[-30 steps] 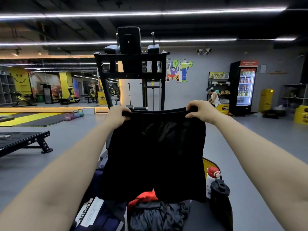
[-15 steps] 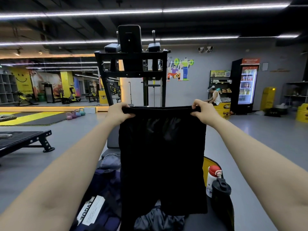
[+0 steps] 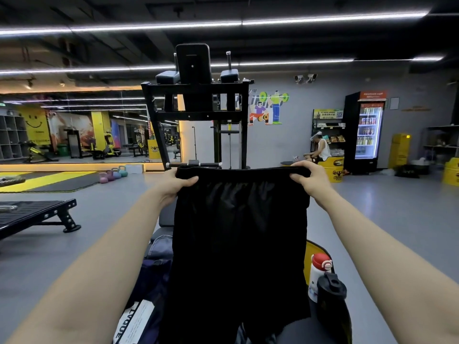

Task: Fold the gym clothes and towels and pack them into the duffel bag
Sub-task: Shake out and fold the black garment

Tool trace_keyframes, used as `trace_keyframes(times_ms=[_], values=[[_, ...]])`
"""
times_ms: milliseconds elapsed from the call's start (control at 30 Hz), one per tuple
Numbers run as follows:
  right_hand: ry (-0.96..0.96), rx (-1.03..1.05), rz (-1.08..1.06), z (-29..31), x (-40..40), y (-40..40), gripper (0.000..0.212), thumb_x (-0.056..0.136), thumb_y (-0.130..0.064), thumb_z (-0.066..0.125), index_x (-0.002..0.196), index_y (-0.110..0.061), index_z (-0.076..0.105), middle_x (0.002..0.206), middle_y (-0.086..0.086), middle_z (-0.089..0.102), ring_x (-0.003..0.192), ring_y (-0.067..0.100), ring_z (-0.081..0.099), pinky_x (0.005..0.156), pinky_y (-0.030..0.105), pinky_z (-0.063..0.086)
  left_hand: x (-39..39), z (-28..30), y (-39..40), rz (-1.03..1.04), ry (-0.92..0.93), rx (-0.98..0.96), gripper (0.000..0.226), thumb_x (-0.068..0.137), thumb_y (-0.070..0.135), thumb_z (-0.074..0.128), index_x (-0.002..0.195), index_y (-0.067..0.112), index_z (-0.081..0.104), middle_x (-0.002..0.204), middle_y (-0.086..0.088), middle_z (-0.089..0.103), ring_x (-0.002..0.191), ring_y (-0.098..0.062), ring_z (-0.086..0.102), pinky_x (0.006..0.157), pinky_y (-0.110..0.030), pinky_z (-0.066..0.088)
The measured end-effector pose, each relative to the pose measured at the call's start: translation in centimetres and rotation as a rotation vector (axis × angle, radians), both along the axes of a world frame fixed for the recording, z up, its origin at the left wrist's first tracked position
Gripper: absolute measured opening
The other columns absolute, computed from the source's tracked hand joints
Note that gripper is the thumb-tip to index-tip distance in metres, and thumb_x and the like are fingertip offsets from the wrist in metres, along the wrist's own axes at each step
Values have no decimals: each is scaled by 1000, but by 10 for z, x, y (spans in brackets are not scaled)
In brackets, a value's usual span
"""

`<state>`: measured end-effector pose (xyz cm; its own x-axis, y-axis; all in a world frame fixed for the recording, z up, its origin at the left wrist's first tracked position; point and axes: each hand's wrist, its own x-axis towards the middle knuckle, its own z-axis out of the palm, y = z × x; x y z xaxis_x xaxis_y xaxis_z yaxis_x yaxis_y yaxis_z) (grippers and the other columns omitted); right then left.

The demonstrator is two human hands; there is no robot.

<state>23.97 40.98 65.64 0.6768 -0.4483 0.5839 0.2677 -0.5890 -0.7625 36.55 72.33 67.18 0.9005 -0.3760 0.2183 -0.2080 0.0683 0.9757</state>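
A pair of black gym shorts (image 3: 238,239) hangs flat in front of me, held up by its waistband at arm's length. My left hand (image 3: 173,186) grips the waistband's left end and my right hand (image 3: 309,181) grips its right end. Below and to the left lies a dark navy duffel bag (image 3: 151,276) with a white label. The hanging shorts hide most of the bag and the other clothes beneath them.
A white bottle with a red cap (image 3: 318,274) and a black shaker bottle (image 3: 331,301) stand at lower right. A black exercise station (image 3: 196,108) rises straight ahead. A flat black bench (image 3: 37,214) is at left. A person (image 3: 321,150) sits at the back wall.
The shorts have dropped straighter and hang lower, now covering the red and grey clothes that showed below them. Both hands keep their hold on the waistband at about the same height.
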Motion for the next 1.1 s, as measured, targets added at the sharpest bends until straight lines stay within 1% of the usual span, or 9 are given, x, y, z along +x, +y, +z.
trace_keyframes(times_ms=[100, 233, 433, 567, 700, 833, 933, 1033, 1100], values=[[-82, 119, 109, 0, 3, 1, 22, 88, 7, 60, 95, -13, 66, 93, -1, 62, 100, 23, 57, 92, 35, 50, 2, -2, -3, 62, -24, -137, 31, 88, -5, 58, 116, 8, 54, 102, -6, 61, 105, -24, 57, 83, -31, 50], [-128, 289, 431, 6, -2, 6, 34, 89, 11, 53, 82, -18, 69, 86, -3, 67, 95, 20, 60, 83, 26, 53, -5, 0, -9, -60, -15, -356, 17, 94, 3, 51, 101, 17, 58, 99, -3, 64, 96, -20, 60, 73, -29, 50], [-71, 273, 710, 21, 1, 30, 42, 91, 13, 46, 81, -19, 72, 94, 4, 68, 92, 16, 66, 76, 23, 53, -23, 11, -34, -263, 33, -503, 14, 95, 7, 48, 99, 14, 59, 91, -6, 69, 85, -19, 67, 75, -37, 54], [-34, 194, 778, 30, 9, 55, 38, 90, 10, 50, 85, -19, 74, 94, 7, 66, 91, 18, 65, 76, 24, 53, -36, 15, -55, -366, 14, -386, 13, 96, 10, 47, 104, 5, 56, 86, -9, 65, 71, -18, 68, 68, -32, 59], [-41, 131, 748, 34, 15, 73, 24, 90, 3, 56, 98, -15, 70, 100, 7, 68, 98, 22, 65, 80, 28, 54, -44, 18, -68, -381, -4, -246, 12, 96, 14, 49, 105, 13, 57, 82, -4, 69, 76, -16, 67, 66, -28, 56], [-66, 114, 675, 35, 15, 79, 23, 89, -2, 60, 104, -18, 65, 105, 6, 65, 104, 25, 62, 83, 32, 54, -50, 22, -68, -407, 15, -197, 10, 95, 15, 51, 100, 14, 59, 71, 3, 69, 66, -9, 67, 54, -21, 53], [-37, 83, 631, 34, 16, 81, 30, 87, -6, 64, 112, -23, 61, 109, 6, 62, 106, 26, 61, 85, 34, 54, -52, 20, -66, -447, 64, -186, 10, 96, 14, 49, 98, 14, 59, 67, 3, 69, 65, -11, 67, 52, -21, 52], [36, 86, 655, 31, 18, 81, 45, 88, -7, 63, 128, -27, 54, 123, 4, 58, 117, 26, 57, 99, 43, 49, -56, 17, -65, -515, 204, -203, 14, 96, 15, 48, 103, 10, 59, 68, -1, 70, 61, -14, 68, 51, -22, 52], [91, 110, 717, 27, 19, 79, 52, 90, -6, 60, 136, -27, 48, 128, 3, 57, 120, 26, 56, 101, 43, 47, -56, 15, -65, -539, 280, -210, 16, 96, 14, 47, 105, 7, 58, 66, -3, 68, 57, -14, 67, 49, -22, 52]])
